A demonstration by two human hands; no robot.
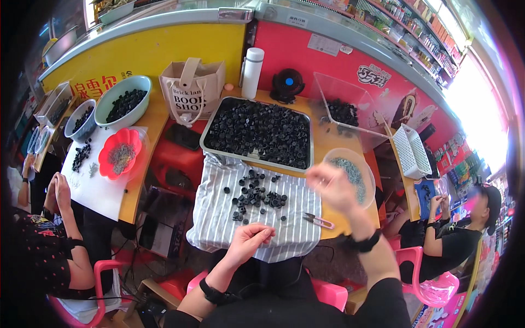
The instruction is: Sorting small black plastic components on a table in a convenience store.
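- Red petal-edged bowl [105,158], on the left table, with small greyish bits inside.
- Left hand [250,243], at the cloth's near edge: fingers curled, thumb drawn in against them; I cannot tell whether anything is pinched.
- Striped cloth [210,202], bearing a loose scatter of small black parts [252,195], beyond the left hand.
- Metal tray [273,164], behind that scatter, full of similar black parts.
- Pink-handled snips [317,220], on the cloth's right side.
- Right hand [333,188], blurred, its grip unclear, overlapping the round dish [369,183] of greyish bits.
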